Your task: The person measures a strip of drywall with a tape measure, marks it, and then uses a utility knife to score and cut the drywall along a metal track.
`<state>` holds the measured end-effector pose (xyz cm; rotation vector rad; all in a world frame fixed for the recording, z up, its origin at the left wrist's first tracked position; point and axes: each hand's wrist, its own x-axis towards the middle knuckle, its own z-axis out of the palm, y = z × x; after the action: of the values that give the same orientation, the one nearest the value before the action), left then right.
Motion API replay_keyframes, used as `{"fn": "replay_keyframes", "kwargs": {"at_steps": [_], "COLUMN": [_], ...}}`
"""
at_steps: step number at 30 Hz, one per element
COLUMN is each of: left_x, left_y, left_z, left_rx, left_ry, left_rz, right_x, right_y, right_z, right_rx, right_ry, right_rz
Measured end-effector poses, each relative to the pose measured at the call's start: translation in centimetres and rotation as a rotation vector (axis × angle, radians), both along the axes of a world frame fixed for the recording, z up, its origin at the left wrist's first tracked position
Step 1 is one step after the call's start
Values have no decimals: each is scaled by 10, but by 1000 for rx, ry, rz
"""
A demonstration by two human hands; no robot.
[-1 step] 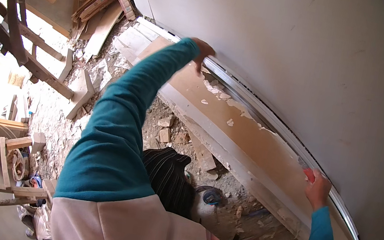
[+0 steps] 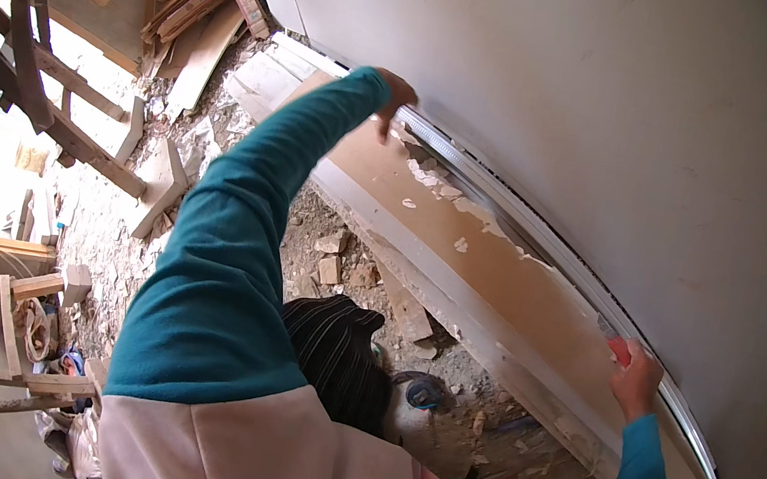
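A long silvery metal channel [image 2: 510, 208] runs from the upper middle to the lower right, along the foot of a large pale panel [image 2: 573, 78]. My left hand [image 2: 394, 102] reaches far out and grips the channel near its upper stretch, fingers on one side and thumb on the other. At the lower right, my right hand [image 2: 636, 376] is closed round a red-handled tool [image 2: 619, 351]; its small grey tip lies near the channel, its kind unclear. Beneath both hands lies a brown-faced board [image 2: 488, 282] with torn white patches along its far edge.
Rubble and broken blocks [image 2: 330, 269] cover the floor beside the board. Wooden trestles [image 2: 68, 126] stand at the left, with a stack of planks [image 2: 195, 0] by the far window. A coil of dark cable [image 2: 424, 392] lies near my body.
My left hand has shifted a little to the left along the channel, uncovering more of it. The right hand and the red-handled tool have stayed nearly still.
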<state>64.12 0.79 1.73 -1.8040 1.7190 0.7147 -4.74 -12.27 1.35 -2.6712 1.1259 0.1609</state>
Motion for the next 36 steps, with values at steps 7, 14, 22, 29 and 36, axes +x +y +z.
{"fn": "replay_keyframes", "kwargs": {"at_steps": [7,14,22,29,36], "left_x": [47,45,53,58,47], "left_y": [23,17,16,36,31], "left_z": [-4,4,-15,-25,-25], "left_rx": [69,238,229,102,220], "left_ry": [-75,-188,-72,-5,-117], "left_rz": [49,155,130,149,-69], "right_x": [5,7,15,15,14], "right_y": [6,5,0,0,1], "right_z": [7,10,2,2,5], "right_rx": [-94,-54,-39,16,36], "right_ry": [-129,-133,-88,-17,18], "right_rz": [64,47,30,5,-19]}}
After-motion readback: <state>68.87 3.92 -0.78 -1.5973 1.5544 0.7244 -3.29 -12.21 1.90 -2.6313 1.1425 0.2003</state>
